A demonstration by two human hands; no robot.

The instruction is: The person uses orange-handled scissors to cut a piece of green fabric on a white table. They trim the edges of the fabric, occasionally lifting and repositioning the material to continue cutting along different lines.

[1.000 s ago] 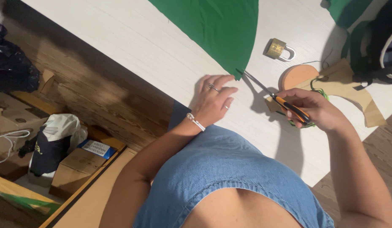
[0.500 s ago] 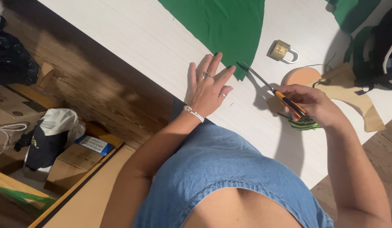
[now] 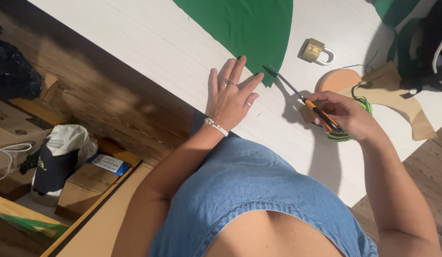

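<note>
A large piece of green fabric (image 3: 244, 28) lies on the white table (image 3: 135, 43). My left hand (image 3: 230, 95) rests flat on the table with fingers spread, its fingertips touching the fabric's lower edge. My right hand (image 3: 344, 114) grips scissors with orange-and-black handles (image 3: 306, 102); their blades point at the fabric's lower corner. Under my right hand sits a green-and-black striped thing (image 3: 342, 135), mostly hidden.
A brass padlock (image 3: 316, 50) lies near the fabric. A round orange disc (image 3: 337, 78) and tan cardboard pieces (image 3: 397, 95) lie right of it. A dark bag (image 3: 425, 52) sits at the far right. Boxes and a cap (image 3: 59, 162) lie on the floor at left.
My left hand has opened and slid onto the fabric's edge with fingers spread. The scissors' tip has come up to the fabric's corner.
</note>
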